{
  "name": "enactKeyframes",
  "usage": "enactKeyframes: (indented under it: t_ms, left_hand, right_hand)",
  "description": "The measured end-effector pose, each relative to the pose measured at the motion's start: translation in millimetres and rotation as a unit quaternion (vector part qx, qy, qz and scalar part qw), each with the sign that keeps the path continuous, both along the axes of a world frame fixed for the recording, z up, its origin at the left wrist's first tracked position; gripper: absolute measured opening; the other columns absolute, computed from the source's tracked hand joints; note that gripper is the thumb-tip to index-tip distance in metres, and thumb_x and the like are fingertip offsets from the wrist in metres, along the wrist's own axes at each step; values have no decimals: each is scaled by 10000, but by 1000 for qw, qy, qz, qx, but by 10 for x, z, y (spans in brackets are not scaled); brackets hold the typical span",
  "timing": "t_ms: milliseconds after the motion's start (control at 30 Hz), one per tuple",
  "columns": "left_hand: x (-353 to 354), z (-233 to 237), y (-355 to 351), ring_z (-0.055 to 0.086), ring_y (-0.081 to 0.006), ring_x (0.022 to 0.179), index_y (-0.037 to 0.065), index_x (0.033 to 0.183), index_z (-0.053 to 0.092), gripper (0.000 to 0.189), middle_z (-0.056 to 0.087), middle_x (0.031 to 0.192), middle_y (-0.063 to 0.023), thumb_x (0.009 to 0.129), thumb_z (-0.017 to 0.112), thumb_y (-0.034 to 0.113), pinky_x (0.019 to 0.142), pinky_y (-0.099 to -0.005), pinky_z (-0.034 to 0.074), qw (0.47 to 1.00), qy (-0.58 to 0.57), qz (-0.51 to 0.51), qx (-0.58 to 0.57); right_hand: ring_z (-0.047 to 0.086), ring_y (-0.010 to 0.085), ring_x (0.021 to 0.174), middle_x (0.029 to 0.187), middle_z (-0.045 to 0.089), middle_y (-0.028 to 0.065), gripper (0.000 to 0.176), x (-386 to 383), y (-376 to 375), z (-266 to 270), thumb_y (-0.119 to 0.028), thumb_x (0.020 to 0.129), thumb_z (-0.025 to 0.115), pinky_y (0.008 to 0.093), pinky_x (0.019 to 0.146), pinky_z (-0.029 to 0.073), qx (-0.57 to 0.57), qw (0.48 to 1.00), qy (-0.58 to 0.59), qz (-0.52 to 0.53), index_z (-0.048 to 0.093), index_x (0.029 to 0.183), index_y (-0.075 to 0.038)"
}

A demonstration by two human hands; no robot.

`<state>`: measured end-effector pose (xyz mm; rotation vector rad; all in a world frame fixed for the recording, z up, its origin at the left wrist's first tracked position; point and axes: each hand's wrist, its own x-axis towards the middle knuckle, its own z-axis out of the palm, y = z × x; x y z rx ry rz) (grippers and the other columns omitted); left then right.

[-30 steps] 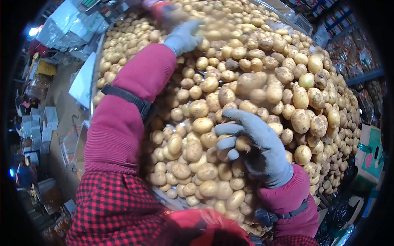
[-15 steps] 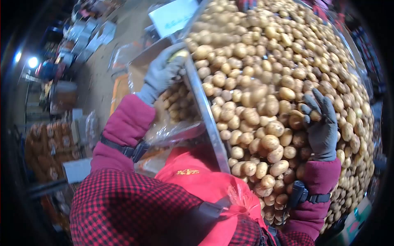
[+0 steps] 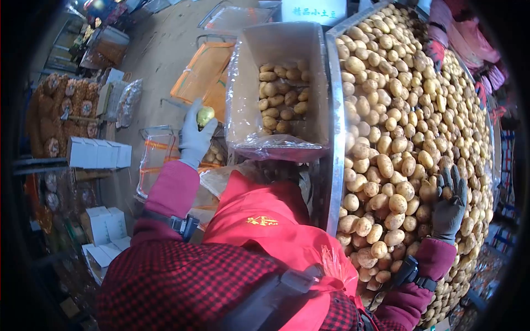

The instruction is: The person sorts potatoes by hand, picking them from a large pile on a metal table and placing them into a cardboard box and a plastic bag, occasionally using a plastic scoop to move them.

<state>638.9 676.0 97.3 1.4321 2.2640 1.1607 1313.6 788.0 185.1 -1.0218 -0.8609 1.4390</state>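
Observation:
My left hand [image 3: 195,138], in a grey glove, holds one greenish-yellow potato [image 3: 205,115] out to the left of the cardboard box [image 3: 279,44], above an orange crate [image 3: 160,154] on the floor. The box is lined with clear plastic and partly filled with potatoes [image 3: 279,102]. It stands against the metal rim [image 3: 334,143] of a big table heaped with small yellow potatoes [image 3: 397,121]. My right hand [image 3: 449,204], in a grey glove too, lies spread on the heap near its right side, fingers apart, touching potatoes without gripping one.
Orange crates [image 3: 204,71] stand on the concrete floor beyond the box. White cartons [image 3: 99,153] and netted sacks [image 3: 58,107] line the left. A white sign [image 3: 312,11] stands at the table's far end. Someone in pink [image 3: 469,38] is at the top right.
My view has swung left, away from the heap. My left hand carried a potato off the table, past the box and out over the floor crates. My right hand stayed on the heap.

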Motion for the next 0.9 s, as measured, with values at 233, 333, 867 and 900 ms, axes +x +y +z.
enactKeyframes:
  t_ms: [233, 333, 867, 900]
  left_hand:
    - [-80, 33, -207, 611, -313, 1219, 81, 1475, 509, 682, 615, 1349, -181, 861, 801, 126, 1050, -414, 482, 998, 69, 1, 9]
    - [-231, -62, -394, 623, -314, 1192, 75, 1467, 515, 662, 642, 1303, -181, 873, 799, 138, 1029, -413, 491, 997, 74, 19, -5]
    - [613, -686, -1627, 615, -290, 1257, 30, 1445, 525, 527, 634, 1361, -185, 981, 681, 225, 1074, -372, 473, 976, -152, -111, -108]
    - [770, -604, -1667, 620, -284, 1246, 32, 1469, 505, 545, 639, 1355, -179, 992, 663, 240, 1065, -373, 480, 955, -203, -146, -160]
  right_hand:
    - [451, 263, 1452, 1598, 432, 125, 491, -234, 8, 199, -202, 1099, 424, 320, 1065, 496, -59, 994, -69, -55, 386, 1545, -1]
    - [459, 259, 1446, 1588, 436, 144, 499, -75, -16, 66, 27, 1039, 437, 333, 1135, 453, 11, 987, -162, -10, 391, 1536, 28]
    - [491, 188, 1389, 1608, 436, 75, 509, -11, 111, 89, -258, 1133, 344, 249, 1024, 495, -29, 988, -151, -5, 361, 1574, -3]
    - [472, 204, 1413, 1592, 452, 112, 509, 67, 115, 34, -256, 1127, 352, 254, 1054, 474, -14, 985, -170, -2, 379, 1564, 2]
